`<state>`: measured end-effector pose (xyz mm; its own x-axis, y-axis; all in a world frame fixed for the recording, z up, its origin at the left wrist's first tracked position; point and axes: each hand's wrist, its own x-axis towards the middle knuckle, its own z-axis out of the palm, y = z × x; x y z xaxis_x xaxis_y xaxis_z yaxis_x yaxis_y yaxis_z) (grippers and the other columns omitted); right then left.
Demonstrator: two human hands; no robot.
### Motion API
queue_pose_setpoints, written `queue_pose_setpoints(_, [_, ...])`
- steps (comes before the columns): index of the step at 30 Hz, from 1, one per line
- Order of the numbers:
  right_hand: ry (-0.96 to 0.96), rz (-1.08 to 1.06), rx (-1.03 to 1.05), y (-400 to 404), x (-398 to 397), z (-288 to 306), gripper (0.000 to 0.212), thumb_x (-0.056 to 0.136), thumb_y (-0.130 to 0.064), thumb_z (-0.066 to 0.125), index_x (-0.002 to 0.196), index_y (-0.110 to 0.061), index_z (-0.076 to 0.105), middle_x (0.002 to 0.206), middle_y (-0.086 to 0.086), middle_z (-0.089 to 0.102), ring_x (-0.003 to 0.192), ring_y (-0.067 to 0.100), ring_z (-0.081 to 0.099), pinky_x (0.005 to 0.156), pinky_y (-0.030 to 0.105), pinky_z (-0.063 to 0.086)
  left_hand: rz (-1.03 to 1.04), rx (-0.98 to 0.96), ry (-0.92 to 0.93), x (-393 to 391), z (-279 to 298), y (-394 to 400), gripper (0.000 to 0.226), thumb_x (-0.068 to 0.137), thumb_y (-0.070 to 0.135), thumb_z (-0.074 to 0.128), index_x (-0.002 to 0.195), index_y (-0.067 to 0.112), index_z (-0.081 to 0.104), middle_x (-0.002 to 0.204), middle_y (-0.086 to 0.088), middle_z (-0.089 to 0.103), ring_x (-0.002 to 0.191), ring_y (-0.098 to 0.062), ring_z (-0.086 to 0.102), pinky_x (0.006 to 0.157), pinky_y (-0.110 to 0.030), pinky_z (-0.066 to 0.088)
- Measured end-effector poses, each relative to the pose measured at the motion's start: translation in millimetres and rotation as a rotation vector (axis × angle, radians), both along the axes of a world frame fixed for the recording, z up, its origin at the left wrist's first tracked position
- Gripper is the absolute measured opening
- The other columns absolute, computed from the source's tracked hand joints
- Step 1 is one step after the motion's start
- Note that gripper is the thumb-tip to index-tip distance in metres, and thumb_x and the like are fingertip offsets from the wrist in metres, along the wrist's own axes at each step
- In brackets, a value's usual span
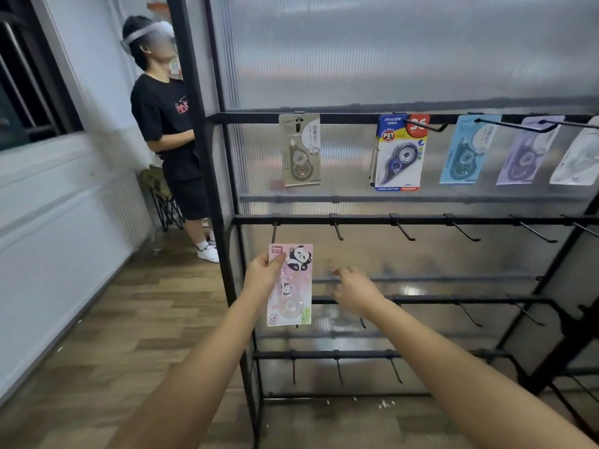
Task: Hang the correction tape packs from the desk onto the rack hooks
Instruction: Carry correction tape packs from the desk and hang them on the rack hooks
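Mid-hang: pink pack (289, 284) pinched at its top in left hand (263, 276), just under hook (274, 232); right hand (355, 288) loose, empty; next, threading pack's hole over hook tip.

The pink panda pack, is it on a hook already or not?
Not yet. The left hand pinches the pink panda pack just below the leftmost hook.

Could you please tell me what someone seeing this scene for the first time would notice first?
First, the pink panda pack, pinched near its top by the left hand just below the far-left hook of the rack's second bar, while the right hand reaches out beside it holding nothing. Next, the row of five packs on the top bar, the brightest being the blue and red pack. At the left stands another person in black.
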<state>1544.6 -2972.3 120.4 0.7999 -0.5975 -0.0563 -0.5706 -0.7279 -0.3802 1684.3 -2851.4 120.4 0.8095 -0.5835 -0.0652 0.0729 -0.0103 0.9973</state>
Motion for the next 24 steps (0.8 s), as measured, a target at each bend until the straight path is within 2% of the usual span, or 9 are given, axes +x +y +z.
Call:
queue_pose_setpoints(4, [-0.001, -0.032, 0.037, 3, 14, -11, 0.053, 0.097, -0.016, 0.046, 0.146, -0.009, 0.030, 0.147, 0.008, 0.034, 0.131, 0.025, 0.037, 0.105, 0.033, 0.036, 0.005, -0.032, 0.046, -1, -17, 15, 0.008, 0.093, 0.020, 0.060, 0.096, 0.015, 0.065, 0.084, -0.003, 0.074, 0.075, -0.020, 0.071, 0.068, -0.034, 0.057])
queue_pose_setpoints(8, [0.025, -0.043, 0.038, 10, 24, -17, 0.050, 0.095, -0.019, 0.050, 0.142, -0.011, 0.035, 0.136, 0.008, 0.042, 0.123, 0.024, 0.042, 0.101, 0.035, 0.039, 0.075, -0.044, 0.096, 12, -32, 31, 0.010, 0.092, 0.023, 0.062, 0.093, 0.014, 0.066, 0.087, -0.009, 0.074, 0.081, -0.028, 0.070, 0.077, -0.042, 0.056])
queue_pose_setpoints(13, [0.050, -0.045, 0.030, 23, 34, -23, 0.049, 0.095, -0.023, 0.053, 0.140, -0.011, 0.038, 0.136, 0.009, 0.042, 0.122, 0.025, 0.046, 0.102, 0.035, 0.042, 0.107, -0.070, 0.076, 27, -27, 40, 0.010, 0.093, 0.024, 0.061, 0.090, 0.015, 0.065, 0.084, -0.005, 0.073, 0.073, -0.021, 0.069, 0.066, -0.033, 0.055])
queue_pose_setpoints(19, [0.044, -0.058, 0.034, 27, 37, -25, 0.051, 0.094, -0.022, 0.053, 0.141, -0.011, 0.038, 0.140, 0.009, 0.040, 0.123, 0.025, 0.046, 0.103, 0.035, 0.042, 0.044, -0.057, 0.077, 26, -22, 32, 0.011, 0.092, 0.024, 0.061, 0.096, 0.015, 0.066, 0.089, -0.006, 0.074, 0.079, -0.021, 0.071, 0.073, -0.035, 0.057])
queue_pose_setpoints(24, [0.039, -0.064, 0.040, 25, 33, -28, 0.051, 0.094, -0.022, 0.054, 0.141, -0.010, 0.038, 0.142, 0.007, 0.040, 0.123, 0.024, 0.046, 0.103, 0.034, 0.041, 0.042, -0.047, 0.077, 24, -25, 26, 0.007, 0.092, 0.022, 0.061, 0.090, 0.017, 0.064, 0.077, 0.001, 0.072, 0.064, -0.011, 0.069, 0.059, -0.026, 0.054])
